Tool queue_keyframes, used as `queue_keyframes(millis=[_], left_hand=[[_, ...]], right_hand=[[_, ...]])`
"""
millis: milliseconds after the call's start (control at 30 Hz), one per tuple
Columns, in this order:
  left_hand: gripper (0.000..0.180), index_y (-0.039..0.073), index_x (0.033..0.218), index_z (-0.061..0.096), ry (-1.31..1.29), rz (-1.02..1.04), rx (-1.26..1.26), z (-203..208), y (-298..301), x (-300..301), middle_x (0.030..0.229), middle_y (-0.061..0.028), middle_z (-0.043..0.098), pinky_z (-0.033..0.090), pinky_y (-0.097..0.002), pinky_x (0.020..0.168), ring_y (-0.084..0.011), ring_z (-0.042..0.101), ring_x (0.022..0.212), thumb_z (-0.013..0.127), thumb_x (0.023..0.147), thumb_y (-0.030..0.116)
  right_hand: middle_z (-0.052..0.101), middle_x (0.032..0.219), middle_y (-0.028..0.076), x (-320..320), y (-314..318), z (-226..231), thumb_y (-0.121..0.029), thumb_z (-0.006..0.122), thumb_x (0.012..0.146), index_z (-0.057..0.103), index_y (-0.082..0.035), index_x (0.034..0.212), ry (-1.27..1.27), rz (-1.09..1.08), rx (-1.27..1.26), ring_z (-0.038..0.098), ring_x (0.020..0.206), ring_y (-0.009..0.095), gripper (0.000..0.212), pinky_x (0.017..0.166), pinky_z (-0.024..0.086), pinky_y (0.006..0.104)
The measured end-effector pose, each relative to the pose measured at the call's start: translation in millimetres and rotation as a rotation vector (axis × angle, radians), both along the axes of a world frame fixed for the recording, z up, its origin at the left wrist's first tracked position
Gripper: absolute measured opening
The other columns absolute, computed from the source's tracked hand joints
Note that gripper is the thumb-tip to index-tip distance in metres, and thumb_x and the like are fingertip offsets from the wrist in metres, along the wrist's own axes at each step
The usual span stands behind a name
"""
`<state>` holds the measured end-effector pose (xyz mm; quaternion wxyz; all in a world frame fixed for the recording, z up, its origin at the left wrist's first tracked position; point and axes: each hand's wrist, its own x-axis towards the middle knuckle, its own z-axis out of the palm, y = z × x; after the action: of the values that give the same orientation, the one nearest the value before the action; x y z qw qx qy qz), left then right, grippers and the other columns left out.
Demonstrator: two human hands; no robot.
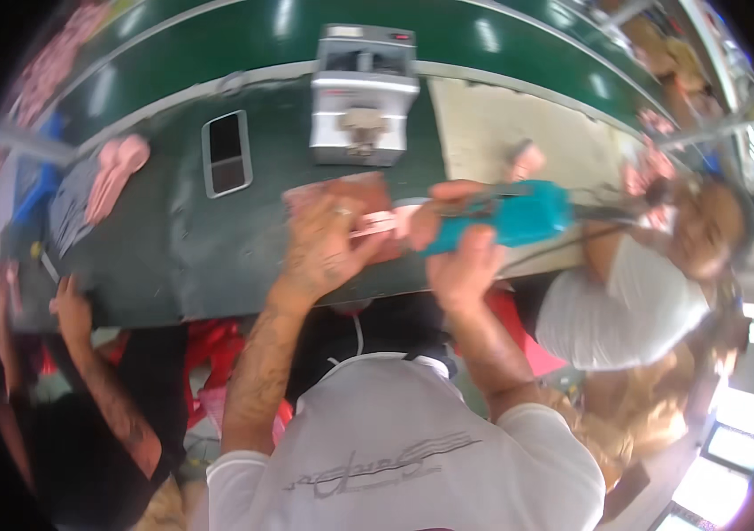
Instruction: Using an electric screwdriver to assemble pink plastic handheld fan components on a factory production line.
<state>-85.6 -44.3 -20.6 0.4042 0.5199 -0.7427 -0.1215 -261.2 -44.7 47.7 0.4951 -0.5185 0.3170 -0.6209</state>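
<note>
My left hand (324,241) presses a small pink piece (375,223) down on a reddish-brown pad (366,189) at the table's near edge. Its fingers are closed on the piece, whose right end reaches toward the tool. In my right hand (465,265) is a teal corded power tool (519,217), held sideways with its cord trailing right. The tool's working end points left, beside the pink piece. Motion blur hides whether the two touch.
A grey-white machine (364,106) stands beyond my hands, with a phone (227,153) to its left. Pink spoon-shaped pieces (116,173) lie farther left. Co-workers sit on both sides: a bare forearm (98,372) at left, a white sleeve (620,305) at right. A green conveyor belt (244,40) runs behind.
</note>
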Motion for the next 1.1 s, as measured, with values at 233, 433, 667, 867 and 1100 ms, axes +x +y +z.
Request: queue_keyframes(millis=[233, 433, 667, 867, 1100], left_hand=[[0.037, 0.004, 0.099, 0.062, 0.04, 0.016, 0.08, -2, 9, 13, 0.091, -0.0086, 0.068, 0.052, -0.048, 0.081, -0.0328, 0.066, 0.092, 0.084, 0.084, 0.03], [0.037, 0.006, 0.101, 0.062, -0.024, 0.053, 0.107, -3, 12, 10, 0.093, -0.0082, 0.069, 0.052, -0.0529, 0.1, -0.0329, 0.068, 0.099, 0.083, 0.085, 0.033], [0.035, 0.007, 0.088, 0.059, 0.042, 0.041, 0.056, -6, 9, 9, 0.094, -0.0117, 0.068, 0.053, -0.0479, 0.077, -0.0349, 0.068, 0.092, 0.087, 0.083, 0.028], [0.035, 0.007, 0.088, 0.059, 0.014, 0.076, 0.079, -5, 10, 8, 0.096, -0.0115, 0.069, 0.053, -0.0478, 0.079, -0.0351, 0.067, 0.092, 0.087, 0.084, 0.029], [0.038, 0.006, 0.102, 0.062, 0.036, 0.034, 0.172, -4, 11, 12, 0.095, -0.0095, 0.069, 0.051, -0.0486, 0.096, -0.0331, 0.066, 0.101, 0.083, 0.086, 0.033]], right_hand=[[0.065, 0.078, 0.006, 22, -25, -17, -0.072, 0.069, 0.091, 0.058, 0.003, 0.126, -0.092, 0.1, -0.033, 0.063, 0.071, 0.016, 0.084, 0.063, 0.048, 0.0283], [0.065, 0.078, 0.006, 31, -32, -21, -0.073, 0.067, 0.093, 0.058, 0.003, 0.125, -0.032, 0.087, -0.066, 0.063, 0.071, 0.015, 0.083, 0.063, 0.048, 0.028], [0.058, 0.077, 0.009, 35, -37, -22, -0.071, 0.061, 0.097, 0.055, 0.003, 0.122, 0.001, 0.08, -0.096, 0.056, 0.065, 0.02, 0.078, 0.063, 0.047, 0.0375], [0.059, 0.076, 0.009, 34, -37, -23, -0.072, 0.062, 0.096, 0.055, 0.003, 0.122, 0.027, 0.086, -0.108, 0.056, 0.065, 0.02, 0.08, 0.062, 0.047, 0.0372], [0.059, 0.075, 0.009, 32, -39, -23, -0.073, 0.063, 0.094, 0.055, 0.004, 0.122, 0.039, 0.095, -0.111, 0.056, 0.063, 0.019, 0.082, 0.06, 0.047, 0.036]])
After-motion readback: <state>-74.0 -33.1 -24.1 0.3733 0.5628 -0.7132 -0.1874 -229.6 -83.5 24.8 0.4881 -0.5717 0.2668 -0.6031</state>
